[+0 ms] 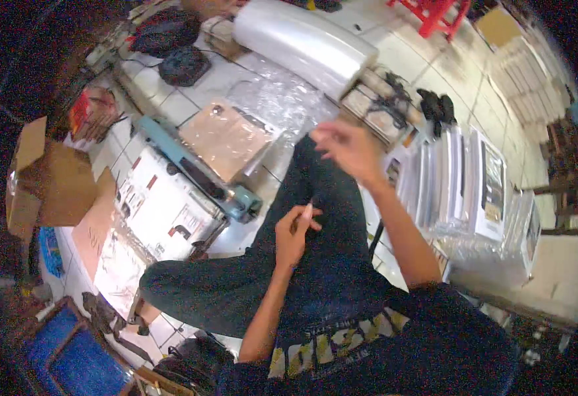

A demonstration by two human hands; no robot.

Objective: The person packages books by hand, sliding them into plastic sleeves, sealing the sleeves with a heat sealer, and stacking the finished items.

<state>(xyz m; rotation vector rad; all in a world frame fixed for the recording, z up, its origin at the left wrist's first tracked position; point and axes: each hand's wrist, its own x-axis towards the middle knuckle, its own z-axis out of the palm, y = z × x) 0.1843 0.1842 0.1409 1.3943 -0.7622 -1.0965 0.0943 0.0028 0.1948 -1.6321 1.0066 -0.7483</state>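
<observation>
My left hand (293,234) hovers over my lap with its fingers curled. A small pale bit shows at its fingertips, and I cannot tell what it is. Higher up, my right hand (350,153) is raised over my knee, its fingers bent and smeared by motion. To the left of my legs lies a long teal bar-shaped device (193,165), like a bag sealer. Beyond it a brown cardboard piece (226,142) lies under shiny clear plastic. White printed packs (163,201) rest along the device's near side.
A big roll of clear plastic film (305,43) lies ahead on the tiled floor. Stacks of plastic-wrapped books (464,181) stand at my right. An open cardboard box (58,181) is at the left, with a blue framed panel (77,350) below it. A red stool (434,13) stands far back.
</observation>
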